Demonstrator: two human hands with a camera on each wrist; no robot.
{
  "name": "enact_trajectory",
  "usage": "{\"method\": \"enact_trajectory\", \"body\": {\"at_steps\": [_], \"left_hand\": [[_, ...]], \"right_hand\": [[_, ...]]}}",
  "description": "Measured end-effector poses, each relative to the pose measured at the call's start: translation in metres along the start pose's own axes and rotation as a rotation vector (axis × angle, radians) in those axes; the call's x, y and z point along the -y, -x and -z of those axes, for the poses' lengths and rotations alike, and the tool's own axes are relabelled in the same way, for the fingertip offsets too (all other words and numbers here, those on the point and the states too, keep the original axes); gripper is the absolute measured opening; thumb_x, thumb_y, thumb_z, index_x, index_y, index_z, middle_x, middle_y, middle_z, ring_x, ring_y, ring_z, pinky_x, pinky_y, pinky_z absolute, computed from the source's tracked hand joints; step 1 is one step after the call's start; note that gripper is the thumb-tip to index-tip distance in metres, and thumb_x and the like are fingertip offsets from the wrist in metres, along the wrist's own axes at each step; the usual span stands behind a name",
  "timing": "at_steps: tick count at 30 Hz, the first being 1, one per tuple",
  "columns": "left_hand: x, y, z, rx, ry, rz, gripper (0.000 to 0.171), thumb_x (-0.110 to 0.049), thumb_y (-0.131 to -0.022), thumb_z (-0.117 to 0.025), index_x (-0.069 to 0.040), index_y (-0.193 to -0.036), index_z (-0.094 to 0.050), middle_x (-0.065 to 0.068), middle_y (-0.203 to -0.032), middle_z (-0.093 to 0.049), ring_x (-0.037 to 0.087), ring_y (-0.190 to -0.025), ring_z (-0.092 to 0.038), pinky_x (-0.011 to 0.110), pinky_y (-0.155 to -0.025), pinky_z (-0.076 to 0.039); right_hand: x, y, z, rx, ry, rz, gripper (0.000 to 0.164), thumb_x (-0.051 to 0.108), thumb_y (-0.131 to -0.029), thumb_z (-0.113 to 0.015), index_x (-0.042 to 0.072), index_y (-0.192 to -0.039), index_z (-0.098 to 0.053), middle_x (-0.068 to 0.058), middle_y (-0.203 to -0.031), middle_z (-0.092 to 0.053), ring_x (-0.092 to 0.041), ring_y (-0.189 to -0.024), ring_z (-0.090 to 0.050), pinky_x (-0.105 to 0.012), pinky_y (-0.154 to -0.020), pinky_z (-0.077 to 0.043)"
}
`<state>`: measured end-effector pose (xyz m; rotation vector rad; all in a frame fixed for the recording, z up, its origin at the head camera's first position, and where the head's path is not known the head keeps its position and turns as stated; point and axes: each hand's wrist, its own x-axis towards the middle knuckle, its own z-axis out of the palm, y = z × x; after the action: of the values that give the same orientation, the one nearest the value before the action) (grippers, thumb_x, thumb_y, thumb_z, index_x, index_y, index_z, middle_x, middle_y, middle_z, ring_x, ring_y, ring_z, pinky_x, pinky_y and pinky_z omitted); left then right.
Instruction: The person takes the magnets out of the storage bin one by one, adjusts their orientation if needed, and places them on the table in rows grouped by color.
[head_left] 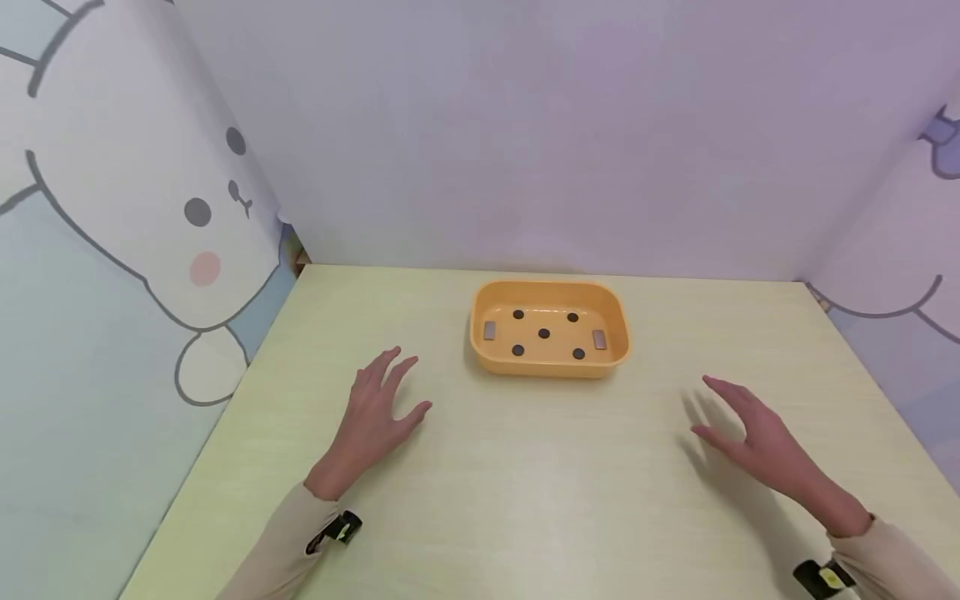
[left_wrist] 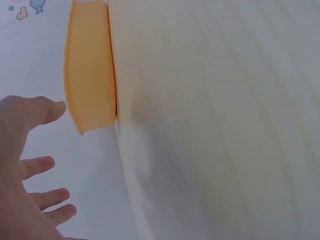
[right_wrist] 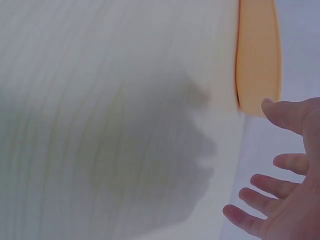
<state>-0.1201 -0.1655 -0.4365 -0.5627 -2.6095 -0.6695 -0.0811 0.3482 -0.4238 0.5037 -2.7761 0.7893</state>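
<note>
An orange plastic basin point(head_left: 551, 369) stands near the far edge of the table, with several dark round spots and two small greyish rectangles on its floor. To its left and nearer hovers my left hand point(head_left: 375, 421), fingers spread and holding nothing. My right hand point(head_left: 765, 442) is held over the table to the right of the basin, fingers apart, also holding nothing. In the left wrist view the basin point(left_wrist: 90, 65) appears beyond the left hand point(left_wrist: 25, 170). The right wrist view has the basin point(right_wrist: 259, 55) past the thumb of the right hand point(right_wrist: 290, 190). Neither hand touches it in the head view.
The pale wooden table point(head_left: 525, 483) is bounded by a plain back wall point(head_left: 540, 142). Side panels with cartoon drawings, a left panel point(head_left: 135, 208) and a right panel point(head_left: 900, 250), flank it. Dark devices are strapped at both wrists, including a left wrist device point(head_left: 341, 529).
</note>
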Motion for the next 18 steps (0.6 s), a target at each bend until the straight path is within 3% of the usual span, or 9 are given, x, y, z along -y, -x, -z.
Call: {"method": "enact_trajectory", "body": {"at_steps": [3,5,13,18], "left_hand": [[0.0,-0.005,0.001,-0.025,0.066,-0.028,0.06,-0.025,-0.077,-0.077,-0.009,-0.129,-0.052,0.018,-0.137,-0.044,0.034,-0.126,-0.039,0.058,-0.095,-0.034],[0.0,-0.009,0.003,-0.027,0.106,-0.03,0.058,-0.023,-0.078,-0.077,-0.009,-0.128,-0.053,0.015,-0.136,-0.045,0.032,-0.125,-0.04,0.053,-0.095,-0.038],[-0.003,-0.021,0.002,0.0,0.195,-0.042,0.048,-0.021,-0.081,-0.075,-0.012,-0.124,-0.057,0.004,-0.135,-0.047,0.02,-0.125,-0.042,0.041,-0.092,-0.045],[-0.005,-0.031,-0.003,-0.02,0.226,-0.117,0.042,-0.02,-0.08,-0.075,-0.013,-0.119,-0.06,0.003,-0.13,-0.051,0.017,-0.122,-0.045,0.039,-0.092,-0.045]], "right_hand": [[0.005,-0.003,0.003,-0.036,-0.045,-0.004,0.065,0.011,-0.078,-0.077,0.001,-0.135,-0.048,-0.02,-0.125,-0.054,0.003,-0.115,-0.042,-0.007,-0.082,-0.035],[0.009,-0.006,0.005,-0.043,-0.085,-0.017,0.062,0.01,-0.078,-0.077,0.001,-0.133,-0.05,-0.019,-0.123,-0.055,0.012,-0.11,-0.04,-0.005,-0.078,-0.038],[0.022,-0.021,0.01,-0.032,-0.162,-0.06,0.053,0.011,-0.081,-0.075,0.007,-0.13,-0.055,0.011,-0.12,-0.055,0.005,-0.105,-0.049,-0.009,-0.076,-0.043],[0.027,-0.03,0.009,-0.044,-0.192,-0.045,0.05,0.008,-0.079,-0.076,0.011,-0.126,-0.058,0.01,-0.114,-0.058,0.001,-0.102,-0.053,-0.01,-0.076,-0.044]]}}
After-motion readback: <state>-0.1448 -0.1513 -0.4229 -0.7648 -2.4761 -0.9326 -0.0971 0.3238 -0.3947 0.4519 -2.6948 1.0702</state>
